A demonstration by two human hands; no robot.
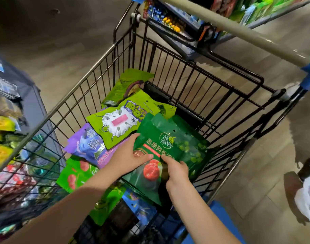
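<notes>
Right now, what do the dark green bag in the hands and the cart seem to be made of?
Dark green bag: probably thin plastic film, glossy; it creases and reflects light. Cart: seemingly metal wire with dark coating; thin rigid bars form a grid.

- A shop, by the look of a supermarket aisle.
- A wire shopping cart (pixel 168 71) holds sealed snack bags (pixel 119 120).
- Stocked shelves (pixel 4 124) stand at left and far right, on a tiled floor (pixel 256 182).

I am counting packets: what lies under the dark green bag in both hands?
A lime packet and a blue packet stick out from under the dark green bag. Anything beneath its middle is covered.
</notes>
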